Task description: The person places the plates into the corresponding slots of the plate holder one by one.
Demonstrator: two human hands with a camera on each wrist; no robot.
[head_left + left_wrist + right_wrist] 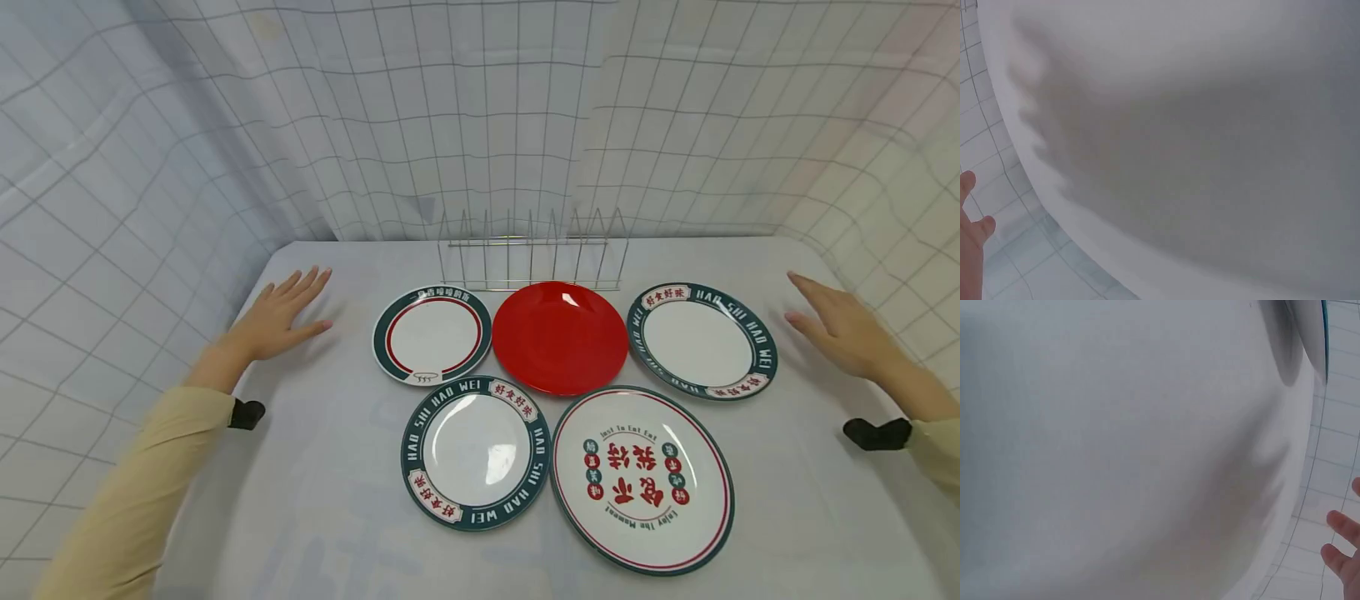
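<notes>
My left hand [279, 320] hovers over the left of the table with fingers spread and holds nothing. Nearest to it is a small white plate [435, 336] with a green rim and a red ring. On the far right my right hand [847, 329] is held out with straight fingers, also holding nothing. Beside it lies a green-rimmed plate [699, 342]. A red plate [560, 337] lies in the middle. Closer to me are another green-rimmed plate [476, 454] and a large white plate [642, 480] with red characters.
A metal wire dish rack [531, 280] stands at the back of the table, behind the red plate. White grid-patterned curtains [480, 117] enclose the back and both sides. The white tabletop [322, 500] extends in front of my left hand.
</notes>
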